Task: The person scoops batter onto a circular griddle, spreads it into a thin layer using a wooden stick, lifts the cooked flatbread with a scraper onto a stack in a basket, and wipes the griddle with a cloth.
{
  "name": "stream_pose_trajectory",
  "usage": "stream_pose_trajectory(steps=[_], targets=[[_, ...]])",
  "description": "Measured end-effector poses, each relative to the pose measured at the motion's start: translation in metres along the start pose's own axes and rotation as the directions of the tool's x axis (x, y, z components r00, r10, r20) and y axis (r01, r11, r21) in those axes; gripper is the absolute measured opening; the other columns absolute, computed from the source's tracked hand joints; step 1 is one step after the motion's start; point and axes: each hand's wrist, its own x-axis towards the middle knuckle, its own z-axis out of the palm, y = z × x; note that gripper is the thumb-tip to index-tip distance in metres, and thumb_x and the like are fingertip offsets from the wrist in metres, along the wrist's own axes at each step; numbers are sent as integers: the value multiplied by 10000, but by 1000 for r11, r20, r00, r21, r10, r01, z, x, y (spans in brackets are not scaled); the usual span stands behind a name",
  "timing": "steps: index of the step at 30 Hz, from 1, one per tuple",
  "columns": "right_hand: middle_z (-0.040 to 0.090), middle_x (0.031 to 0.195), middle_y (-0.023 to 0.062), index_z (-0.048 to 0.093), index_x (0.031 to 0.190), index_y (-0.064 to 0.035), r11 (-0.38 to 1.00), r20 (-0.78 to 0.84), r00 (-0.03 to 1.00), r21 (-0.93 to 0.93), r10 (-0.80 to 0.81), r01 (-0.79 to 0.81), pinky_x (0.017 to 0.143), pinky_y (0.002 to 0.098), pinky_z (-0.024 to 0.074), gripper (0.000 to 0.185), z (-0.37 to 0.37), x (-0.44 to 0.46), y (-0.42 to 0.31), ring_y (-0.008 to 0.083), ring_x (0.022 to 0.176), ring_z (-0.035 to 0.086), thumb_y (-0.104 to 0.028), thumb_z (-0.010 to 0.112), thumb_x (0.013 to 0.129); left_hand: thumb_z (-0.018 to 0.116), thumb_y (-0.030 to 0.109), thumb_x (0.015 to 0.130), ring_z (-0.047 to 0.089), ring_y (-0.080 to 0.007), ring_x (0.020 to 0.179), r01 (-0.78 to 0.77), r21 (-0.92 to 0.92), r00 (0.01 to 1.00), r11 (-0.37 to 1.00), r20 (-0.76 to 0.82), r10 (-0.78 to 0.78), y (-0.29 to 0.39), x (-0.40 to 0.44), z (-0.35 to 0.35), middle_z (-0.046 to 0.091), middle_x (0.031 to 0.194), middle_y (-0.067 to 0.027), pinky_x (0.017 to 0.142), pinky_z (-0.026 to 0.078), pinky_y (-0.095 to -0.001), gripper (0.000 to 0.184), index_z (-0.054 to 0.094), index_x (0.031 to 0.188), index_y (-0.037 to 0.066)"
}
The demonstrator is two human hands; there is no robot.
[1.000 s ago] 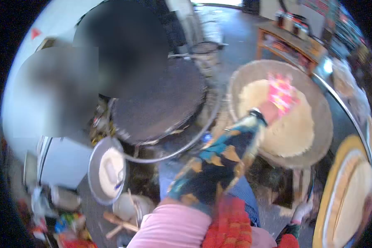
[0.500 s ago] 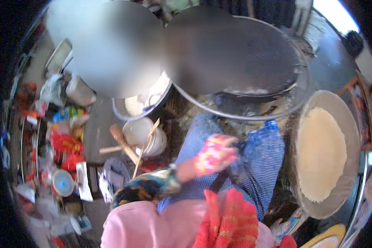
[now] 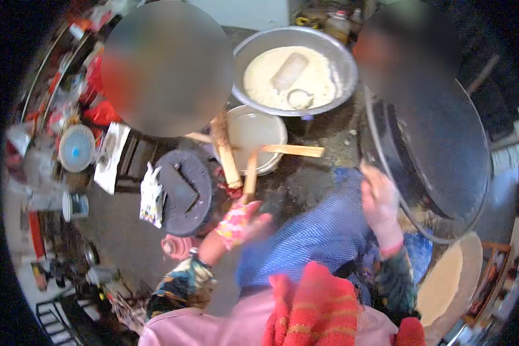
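My left hand (image 3: 239,225), in a pink floral glove, has its thumb apart and its fingertips at the lower end of a T-shaped wooden tool (image 3: 294,150). Whether they touch it is unclear. That tool and a thicker wooden stick (image 3: 225,155) lean across a pale bucket (image 3: 259,131). Over my lap, beside the round griddle, my right hand (image 3: 380,202) is raised in a pale glove with fingers extended and nothing visible in it. A metal basin (image 3: 347,86) behind the bucket holds pale batter or flour, a block-like object and a ring-shaped item.
The large dark griddle (image 3: 450,150) has a metal rim around it at right. Below it stands a wide basin (image 3: 473,259) of pale material. A dark round stool (image 3: 199,216) bears a flat dark object and a cloth (image 3: 151,196). Bags and containers crowd the left.
The view has swung left. My left hand has moved from the wide basin across my lap to the wooden tool. My right hand has risen from low at right to beside the griddle.
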Motion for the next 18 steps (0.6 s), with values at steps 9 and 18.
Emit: stream_pose_trajectory(steps=[9, 18], targets=[[652, 780, 111, 611, 967, -117, 868, 626, 780, -380, -13, 319, 619, 406, 514, 190, 164, 79, -55, 264, 715, 655, -171, 450, 882, 688, 473, 667, 309, -374, 1305, -523, 58, 839, 850, -141, 526, 8, 8, 46, 458, 1274, -167, 1069, 234, -525, 706, 518, 1186, 25], [629, 708, 155, 601, 870, -89, 883, 560, 789, -466, 253, 47, 649, 450, 488, 154, 22, 117, -60, 338, 702, 628, -233, 563, 830, 661, 116, 643, 463, -378, 1175, -562, -113, 794, 819, -351, 496, -22, 50, 27, 544, 1137, -171, 1000, 377, -467, 453, 558, 1071, 12]])
